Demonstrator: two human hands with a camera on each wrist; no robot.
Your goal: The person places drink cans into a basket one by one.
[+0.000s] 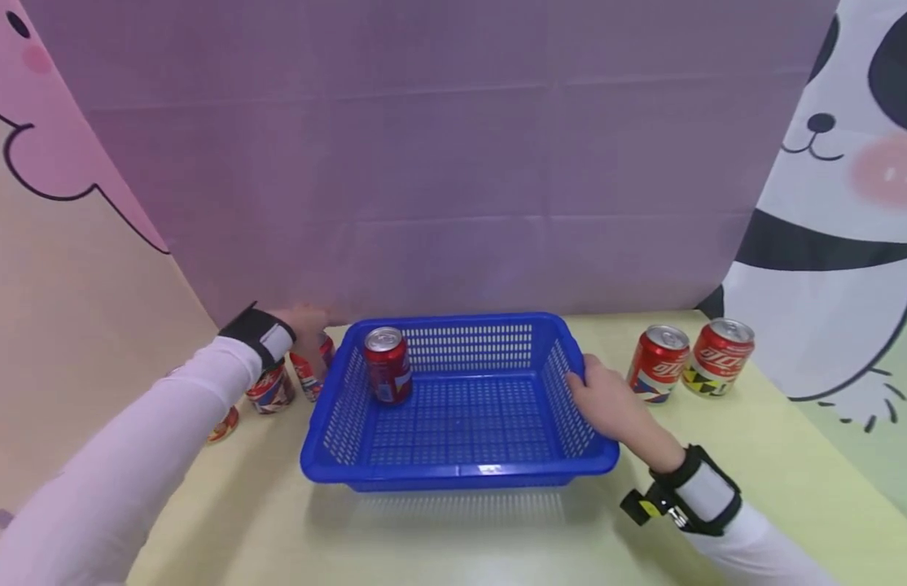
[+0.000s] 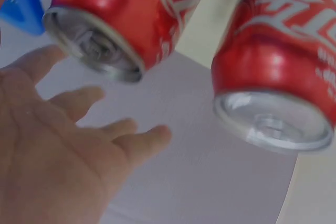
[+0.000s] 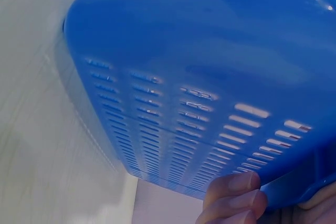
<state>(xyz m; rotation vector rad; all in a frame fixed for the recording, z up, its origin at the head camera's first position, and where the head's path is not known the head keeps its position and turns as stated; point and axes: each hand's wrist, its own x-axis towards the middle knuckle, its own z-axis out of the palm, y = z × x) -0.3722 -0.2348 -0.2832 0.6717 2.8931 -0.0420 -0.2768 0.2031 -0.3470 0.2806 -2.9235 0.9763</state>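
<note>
A blue plastic basket (image 1: 453, 470) stands in the middle of the table, with one red soda can (image 1: 387, 366) upright in its left part. My right hand (image 1: 611, 399) grips the basket's right rim; in the right wrist view its fingers (image 3: 233, 192) curl under the rim against the slotted wall. On the other side my left hand (image 1: 307, 330) reaches over a soda can (image 1: 307, 370) just left of the basket. In the left wrist view the fingers of that hand (image 2: 58, 124) are spread beside this can (image 2: 126, 14), and a second can (image 2: 278, 51) stands close by.
Left of the basket are another soda can (image 1: 272, 389) and, partly behind the left sleeve, one more can (image 1: 225, 425). Two soda cans, a nearer (image 1: 659, 365) and a farther one (image 1: 720, 356), stand right of the basket. A purple backdrop (image 1: 439, 163) rises behind the table.
</note>
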